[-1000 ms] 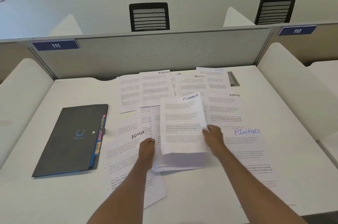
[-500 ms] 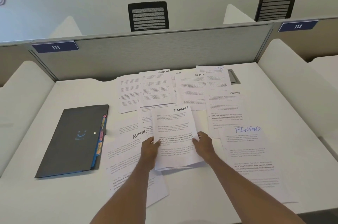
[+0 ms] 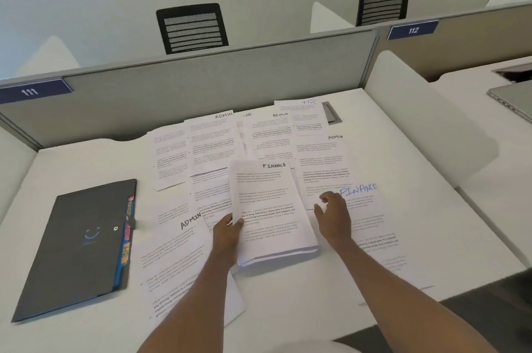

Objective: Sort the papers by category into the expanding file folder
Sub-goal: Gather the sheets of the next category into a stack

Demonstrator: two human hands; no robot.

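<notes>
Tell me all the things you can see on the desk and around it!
Paper stack: one, white, top sheet marked FINANCE, desk middle.
Loose papers: many, white, spread around the stack, some marked ADMIN, FINANCE or HR.
File folder: one, dark grey with coloured tabs, shut, desk left.
Desk: one, white.
Divider: one, grey, behind the desk.
Number signs: two, blue, 111 and 112.
Chairs: two, black, beyond the divider.
Left hand: holds the stack's left edge.
Right hand: open, beside the stack, over a loose sheet.
</notes>
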